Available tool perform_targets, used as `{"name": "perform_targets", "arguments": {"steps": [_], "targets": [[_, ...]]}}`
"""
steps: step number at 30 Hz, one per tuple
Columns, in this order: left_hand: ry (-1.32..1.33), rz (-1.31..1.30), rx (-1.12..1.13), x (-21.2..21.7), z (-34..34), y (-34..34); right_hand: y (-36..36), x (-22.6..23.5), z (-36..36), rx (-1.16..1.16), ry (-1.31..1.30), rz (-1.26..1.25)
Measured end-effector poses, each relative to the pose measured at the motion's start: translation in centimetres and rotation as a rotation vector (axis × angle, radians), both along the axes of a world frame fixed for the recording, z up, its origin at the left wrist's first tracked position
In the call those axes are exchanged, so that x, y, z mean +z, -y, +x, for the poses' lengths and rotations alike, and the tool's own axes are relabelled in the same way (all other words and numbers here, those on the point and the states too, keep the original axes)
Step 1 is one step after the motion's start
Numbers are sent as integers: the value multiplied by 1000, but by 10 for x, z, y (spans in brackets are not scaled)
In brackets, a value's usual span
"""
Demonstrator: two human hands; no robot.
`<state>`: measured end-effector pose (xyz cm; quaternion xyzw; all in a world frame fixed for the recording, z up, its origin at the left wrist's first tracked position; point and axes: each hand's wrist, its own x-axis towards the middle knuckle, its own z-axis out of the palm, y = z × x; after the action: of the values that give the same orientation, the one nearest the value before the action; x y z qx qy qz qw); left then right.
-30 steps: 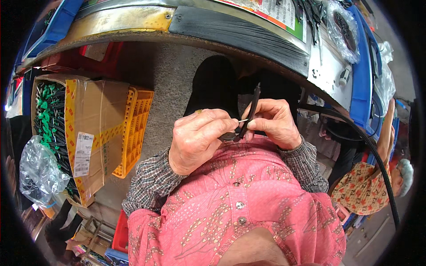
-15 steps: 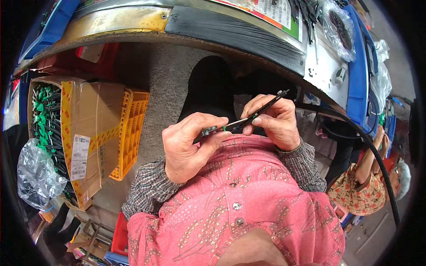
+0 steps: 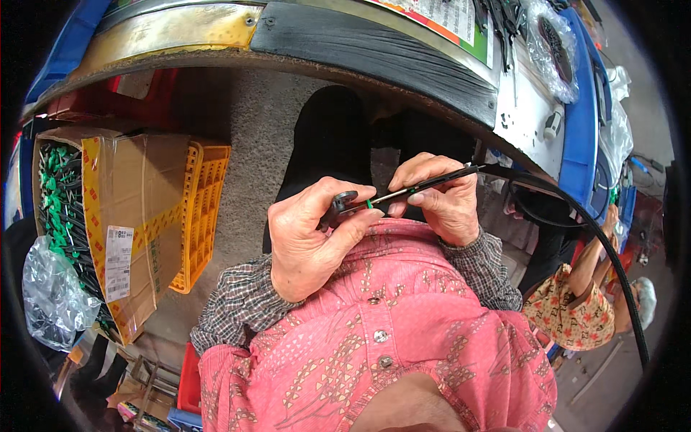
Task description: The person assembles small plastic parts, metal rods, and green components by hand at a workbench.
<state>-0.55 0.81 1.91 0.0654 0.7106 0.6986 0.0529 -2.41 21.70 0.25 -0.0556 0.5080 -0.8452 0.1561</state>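
Close to my waist, my left hand (image 3: 299, 245) is closed round the dark, rounded end (image 3: 341, 204) of a slim part. A thin metal rod (image 3: 391, 196) runs from that end towards my right hand (image 3: 450, 205), with a small green band (image 3: 370, 204) near my left fingertips. Between thumb and fingers, my right hand pinches a long narrow black piece (image 3: 452, 176), its pointed tip sticking out to the right. Rod and black piece lie almost in line. My fingers hide how the two meet, and I cannot tell the part's exact kind.
A curved workbench edge (image 3: 374, 65) spans the far side. At left stand a cardboard box (image 3: 147, 194) of black and green parts, a plastic bag (image 3: 57, 288) and a yellow crate (image 3: 205, 216). Blue trays (image 3: 579, 137) and a black cable (image 3: 612, 252) are at right, near another person (image 3: 576, 309).
The black piece has turned flatter, its tip lower and further right. My left hand has tilted, showing more of the dark rounded end. Both hands keep their hold; the view has shifted slightly.
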Motion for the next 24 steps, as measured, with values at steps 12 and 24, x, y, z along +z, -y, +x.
{"name": "perform_targets", "arguments": {"steps": [12,24], "targets": [[15,12,-41,1,-4,-3,-4,-3,-2,12,-11,46],[5,-24,-32,3,-5,-5,-5,-4,2,-2,-76,116]]}}
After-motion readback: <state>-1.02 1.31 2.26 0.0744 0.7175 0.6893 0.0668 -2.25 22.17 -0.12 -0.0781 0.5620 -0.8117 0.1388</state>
